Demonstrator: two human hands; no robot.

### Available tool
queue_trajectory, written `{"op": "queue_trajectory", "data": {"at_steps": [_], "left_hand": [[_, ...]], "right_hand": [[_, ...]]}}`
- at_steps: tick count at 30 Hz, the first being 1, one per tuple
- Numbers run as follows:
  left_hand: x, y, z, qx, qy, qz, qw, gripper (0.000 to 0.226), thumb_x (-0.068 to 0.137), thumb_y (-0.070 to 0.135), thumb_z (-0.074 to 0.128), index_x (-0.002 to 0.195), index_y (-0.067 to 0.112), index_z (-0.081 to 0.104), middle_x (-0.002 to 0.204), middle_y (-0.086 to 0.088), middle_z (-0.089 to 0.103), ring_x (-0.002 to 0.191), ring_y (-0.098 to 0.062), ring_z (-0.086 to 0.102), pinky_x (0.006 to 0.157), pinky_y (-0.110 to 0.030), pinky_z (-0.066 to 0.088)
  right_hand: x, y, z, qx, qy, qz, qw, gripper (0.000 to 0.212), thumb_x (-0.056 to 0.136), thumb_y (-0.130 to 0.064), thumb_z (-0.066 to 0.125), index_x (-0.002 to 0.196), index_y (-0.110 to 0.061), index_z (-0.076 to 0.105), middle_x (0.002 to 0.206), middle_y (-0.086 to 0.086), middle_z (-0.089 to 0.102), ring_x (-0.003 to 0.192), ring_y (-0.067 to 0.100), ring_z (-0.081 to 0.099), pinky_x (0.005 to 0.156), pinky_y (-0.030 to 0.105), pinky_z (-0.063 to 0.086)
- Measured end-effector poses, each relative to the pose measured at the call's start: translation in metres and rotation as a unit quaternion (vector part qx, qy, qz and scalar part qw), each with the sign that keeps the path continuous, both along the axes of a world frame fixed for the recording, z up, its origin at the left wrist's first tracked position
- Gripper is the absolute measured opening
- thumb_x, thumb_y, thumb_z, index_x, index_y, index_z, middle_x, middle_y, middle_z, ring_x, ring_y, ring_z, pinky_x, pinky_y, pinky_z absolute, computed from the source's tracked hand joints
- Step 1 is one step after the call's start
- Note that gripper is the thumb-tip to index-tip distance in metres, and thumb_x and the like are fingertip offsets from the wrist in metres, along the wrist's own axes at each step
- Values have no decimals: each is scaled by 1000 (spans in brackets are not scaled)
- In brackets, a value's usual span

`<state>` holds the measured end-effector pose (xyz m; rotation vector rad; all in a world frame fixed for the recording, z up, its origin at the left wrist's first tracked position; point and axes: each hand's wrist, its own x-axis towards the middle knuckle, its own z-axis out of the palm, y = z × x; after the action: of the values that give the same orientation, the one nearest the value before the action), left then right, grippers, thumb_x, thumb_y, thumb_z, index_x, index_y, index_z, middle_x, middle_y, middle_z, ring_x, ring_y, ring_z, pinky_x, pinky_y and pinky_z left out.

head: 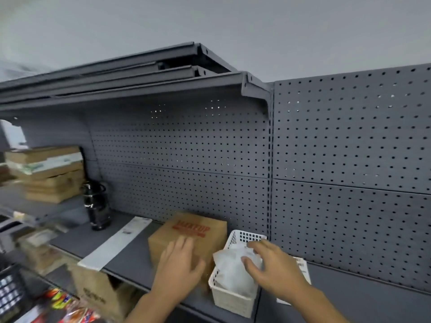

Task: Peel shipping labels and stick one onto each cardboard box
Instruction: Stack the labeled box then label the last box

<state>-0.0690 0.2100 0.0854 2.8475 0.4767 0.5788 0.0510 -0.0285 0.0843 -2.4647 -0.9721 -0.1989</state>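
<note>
Shipping-label sheets point(231, 270), white, likely light, floppy, best taken by edge, pinched by right hand point(272, 269) in white perforated plastic basket point(233, 299); flat left hand point(177, 266) rests on brown cardboard box point(186, 229), left.

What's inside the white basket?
The white basket holds crumpled white sheets, which the right hand pinches. Anything underneath them is covered, so the bottom cannot be seen.

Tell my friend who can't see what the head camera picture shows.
A person's left hand rests flat on a cardboard box on a grey shelf, while the right hand reaches into a white basket of white papers beside it.
</note>
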Motion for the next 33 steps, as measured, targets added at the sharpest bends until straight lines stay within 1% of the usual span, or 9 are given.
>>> {"op": "queue_trajectory", "data": {"at_steps": [4,7,11,16,20,23,26,30,33], "left_hand": [[3,50,-2,-15,11,28,999,56,93,58,35,140,31,45,132,9,48,127,-19,46,106,-35,40],[14,84,-7,-14,24,50,998,57,95,59,35,140,27,47,136,6,48,133,-22,43,109,-36,39],[30,119,-17,-44,15,78,996,62,97,64,34,139,23,53,137,4,52,128,-22,48,105,-36,43],[47,143,-22,-143,3,93,985,68,95,71,41,143,24,49,141,3,50,127,-22,51,102,-40,48],[50,151,-21,-248,16,89,964,76,83,80,47,138,28,51,130,6,60,115,-20,63,97,-43,53],[51,156,-20,-283,5,83,956,83,74,84,51,136,29,56,120,7,70,108,-20,68,95,-42,57],[48,154,-13,-278,11,84,957,79,71,85,50,129,31,59,114,9,71,106,-20,69,93,-42,57],[39,142,9,-262,-13,111,959,63,74,80,51,118,35,58,109,14,69,104,-20,68,89,-40,55],[31,130,35,-244,-46,118,962,38,87,65,59,112,36,54,104,14,65,103,-21,67,84,-36,52]], "right_hand": [[5,59,-2,1,9,4,1000,54,94,-66,40,136,-37,55,129,-18,57,122,6,56,90,28,50],[8,95,-3,17,31,-4,999,60,87,-71,34,130,-36,56,120,-15,57,116,9,57,89,33,53],[17,130,-10,42,42,-56,997,55,94,-65,46,132,-26,56,116,-7,59,108,15,59,84,31,51],[25,151,-15,-41,28,-122,991,61,87,-83,36,110,-30,57,104,-10,67,106,19,61,92,38,41],[29,157,-24,-51,87,-130,986,69,82,-89,26,115,-39,59,99,-13,69,107,16,55,91,39,27],[25,161,-21,-24,102,-122,987,56,91,-80,36,113,-35,61,94,-13,67,111,17,53,90,38,22],[23,164,-16,-2,129,-120,984,52,92,-76,43,117,-35,62,106,-13,69,119,20,52,92,39,21],[20,164,-8,53,155,-100,981,55,90,-74,48,121,-31,62,108,-7,69,120,24,51,100,38,36],[18,157,5,147,175,-65,971,67,83,-80,48,125,-29,61,104,-7,70,113,23,59,92,40,56]]}}
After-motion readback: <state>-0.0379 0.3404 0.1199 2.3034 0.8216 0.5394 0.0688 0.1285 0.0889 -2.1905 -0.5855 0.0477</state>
